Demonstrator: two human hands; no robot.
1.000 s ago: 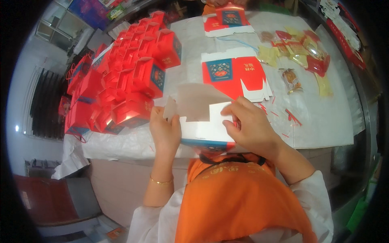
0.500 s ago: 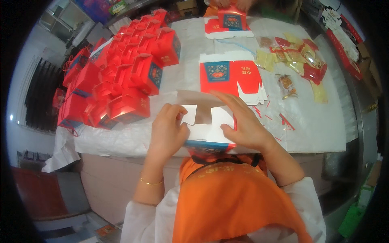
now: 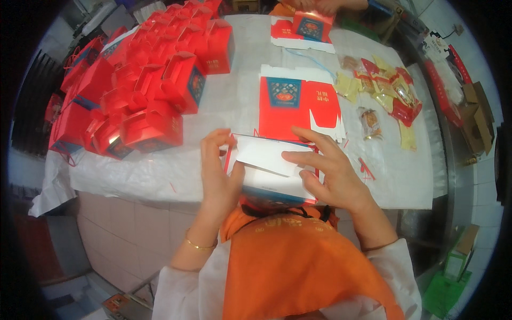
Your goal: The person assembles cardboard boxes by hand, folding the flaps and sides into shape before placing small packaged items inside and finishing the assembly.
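Observation:
A red and blue cardboard gift box (image 3: pixel 274 182) is between my hands at the table's near edge, its white inner flaps facing up. My left hand (image 3: pixel 218 170) grips the box's left end, thumb on the near side and fingers round the far corner. At the right end, my right hand (image 3: pixel 335 176) holds the box with its fingers partly spread. Its index finger touches a white flap (image 3: pixel 264 154) that lies tilted across the opening. Just beyond the box lies a stack of flat red carton blanks (image 3: pixel 282 114) with white tabs. The inside of the box is hidden.
Several assembled red boxes (image 3: pixel 152 128) crowd the table's left side. Packaged snacks (image 3: pixel 394 90) in red, yellow and clear wrappers lie to the right, near red paper scraps (image 3: pixel 366 169). Across the white-covered table (image 3: pixel 242 40), another person's hands (image 3: pixel 314 5) touch a red box (image 3: pixel 313 26).
The side flaps that stood apart with a gap between them are now covered by a white flap folded over the opening. My right fingers have moved onto it. The view has shifted slightly.

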